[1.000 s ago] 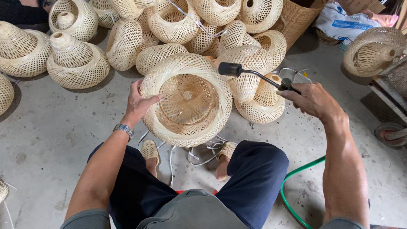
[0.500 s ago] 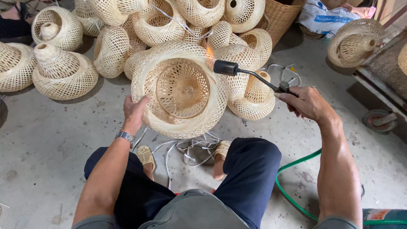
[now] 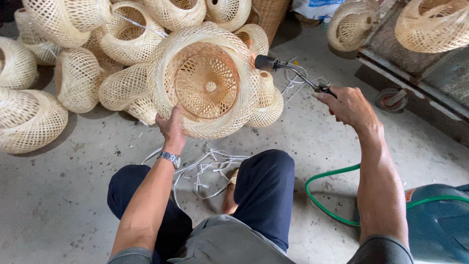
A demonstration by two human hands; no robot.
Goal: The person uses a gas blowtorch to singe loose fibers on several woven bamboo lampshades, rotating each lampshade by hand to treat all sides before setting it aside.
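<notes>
A round woven bamboo lampshade (image 3: pixel 205 80) is tipped up on edge with its open inside facing me. My left hand (image 3: pixel 171 128), with a wristwatch, grips its lower rim. My right hand (image 3: pixel 348 105) holds a gas torch (image 3: pixel 293 73) by the handle. The torch's dark nozzle points at the right side of the lampshade, close to its rim. A green hose (image 3: pixel 332 195) runs along the floor from under my right arm.
Several more woven lampshades (image 3: pixel 78 83) are piled on the concrete floor behind and to the left. White cords (image 3: pixel 205 166) lie between my knees. A low cart (image 3: pixel 420 73) with shades on it stands at right. A teal gas cylinder (image 3: pixel 439 220) sits at lower right.
My left hand has turned the lampshade further up on edge. The torch nozzle has stayed near its right side. My view has shifted right, and the cart and cylinder now show.
</notes>
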